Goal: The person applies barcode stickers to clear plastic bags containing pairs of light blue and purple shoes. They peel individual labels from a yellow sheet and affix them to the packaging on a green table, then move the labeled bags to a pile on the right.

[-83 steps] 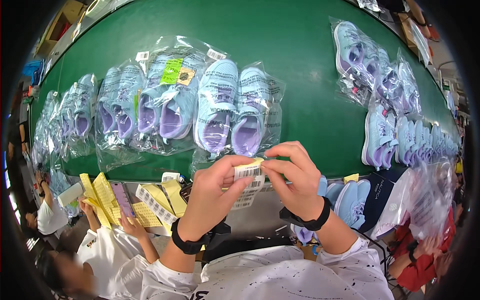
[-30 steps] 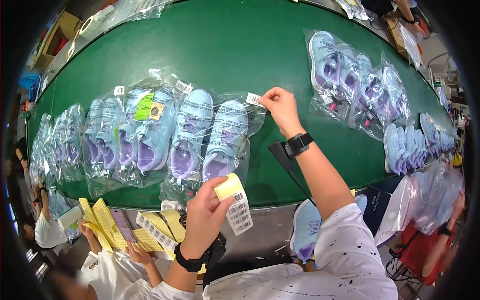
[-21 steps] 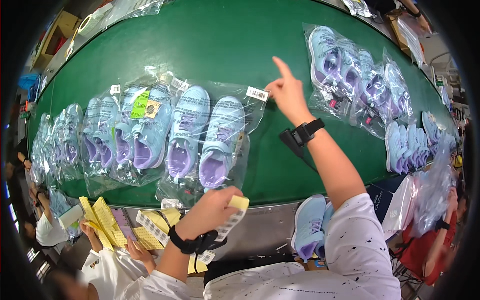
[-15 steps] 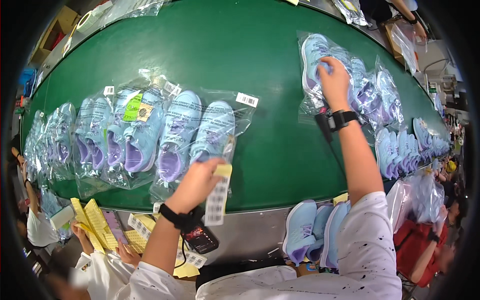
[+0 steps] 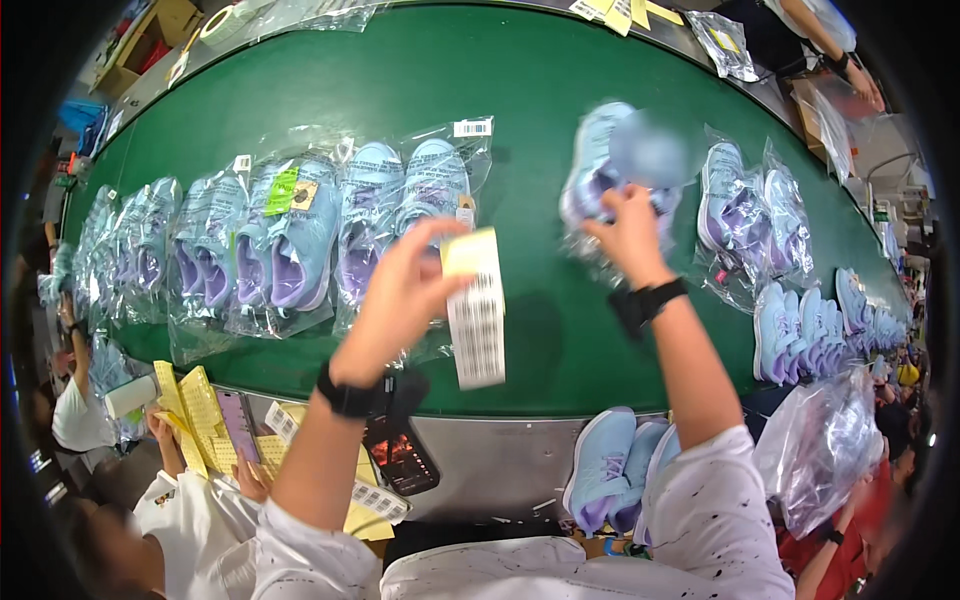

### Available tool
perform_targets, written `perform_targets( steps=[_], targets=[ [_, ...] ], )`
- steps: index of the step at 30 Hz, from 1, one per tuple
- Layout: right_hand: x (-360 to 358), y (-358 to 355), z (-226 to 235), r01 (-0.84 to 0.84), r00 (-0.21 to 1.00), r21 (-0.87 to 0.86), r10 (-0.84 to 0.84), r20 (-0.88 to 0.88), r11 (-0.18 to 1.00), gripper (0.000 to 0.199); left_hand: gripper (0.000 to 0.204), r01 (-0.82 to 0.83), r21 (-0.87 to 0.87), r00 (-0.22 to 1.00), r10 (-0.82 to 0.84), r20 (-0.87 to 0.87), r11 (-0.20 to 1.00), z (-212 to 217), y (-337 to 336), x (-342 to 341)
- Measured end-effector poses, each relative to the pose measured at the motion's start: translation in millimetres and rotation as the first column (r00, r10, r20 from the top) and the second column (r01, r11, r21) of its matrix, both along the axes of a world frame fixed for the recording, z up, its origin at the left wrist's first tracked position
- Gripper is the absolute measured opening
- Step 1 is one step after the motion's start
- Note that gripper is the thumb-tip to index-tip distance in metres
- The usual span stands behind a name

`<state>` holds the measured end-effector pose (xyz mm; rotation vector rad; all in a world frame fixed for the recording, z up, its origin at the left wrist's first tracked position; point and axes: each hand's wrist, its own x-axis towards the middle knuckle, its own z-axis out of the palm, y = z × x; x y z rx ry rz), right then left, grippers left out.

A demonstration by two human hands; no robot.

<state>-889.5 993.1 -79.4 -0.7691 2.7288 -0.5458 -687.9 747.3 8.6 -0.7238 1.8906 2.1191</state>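
Green belt [image 5: 520, 90]: hands grip label strip [image 5: 474, 310], bagged shoes [image 5: 610, 180].

Long green table [image 5: 420, 70], perhaps conveyor.

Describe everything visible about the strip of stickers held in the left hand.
The sticker strip is a long narrow sheet, white with rows of dark barcode-like labels, its top end yellow. It looks like thin paper and hangs down, slightly tilted, above the green belt. The left hand pinches its upper end between fingers and thumb; nothing else touches it. Bagged shoes lie just behind it.
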Motion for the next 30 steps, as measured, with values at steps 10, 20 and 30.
perform_targets(
  steps=[10,20,30],
  targets=[
    [175,-48,113,-0.042,0.839,-0.660,0.385,0.384,0.750,0.018,0.020,-0.279,0.041,0.940,0.264,0.218,0.959,54,55,117],
    [190,-22,120,-0.015,0.913,-0.700,0.295,0.282,0.714,0.014,0.018,-0.282,0.067,0.953,0.271,0.138,0.957,59,72,102],
    [179,-9,115,-0.282,0.929,-0.659,0.369,-0.007,0.697,0.016,0.037,-0.240,0.097,0.966,0.228,0.122,0.966,54,88,84]
  ],
)
